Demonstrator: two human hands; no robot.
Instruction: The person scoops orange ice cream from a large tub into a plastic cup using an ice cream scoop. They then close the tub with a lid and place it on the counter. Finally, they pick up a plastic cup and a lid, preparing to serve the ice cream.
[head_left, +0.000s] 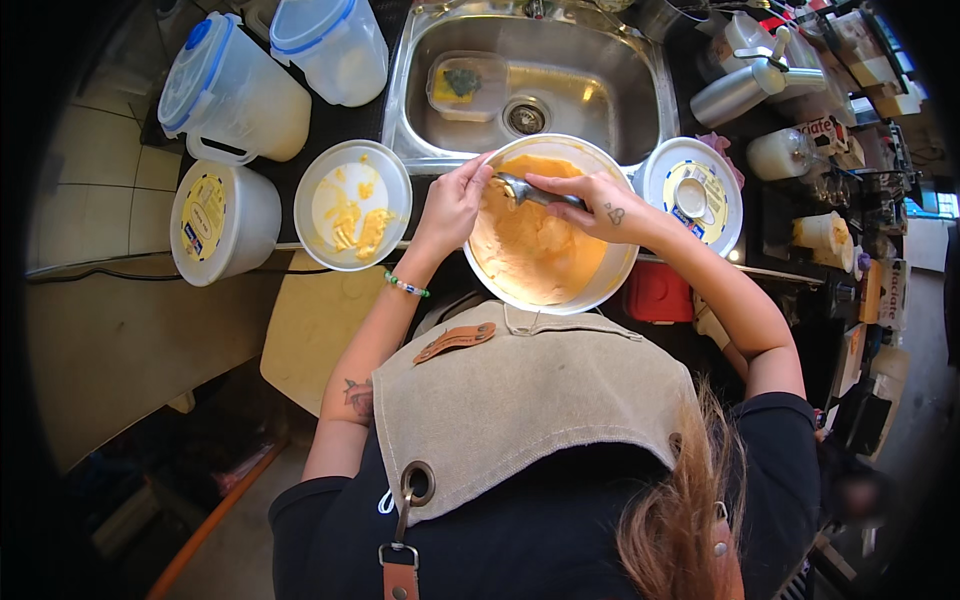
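A round white plastic tub (480, 262) of soft, creamy yellow-orange food (551, 251), possibly ice cream, stands tilted towards me at the front of the sink. My left hand (450, 202) grips the tub's upper left rim. In my right hand (607, 206) is the handle of a metal ice cream scoop (529, 189). The scoop's head lies inside the tub by the left wall, close to my left fingers. To the left lies an upturned white lid (311, 225), its inner face smeared with yellow. On the right, a lidded tub (731, 225) carries a small white cup (690, 197).
Beyond the tub is a steel sink (465, 146) holding a clear plastic container (442, 97) with a sponge. Another labelled tub (259, 217) and two blue-rimmed containers (255, 112) (334, 52) crowd the left. A metal cream whipper (731, 94) lies at right, above a milky jar (776, 154).
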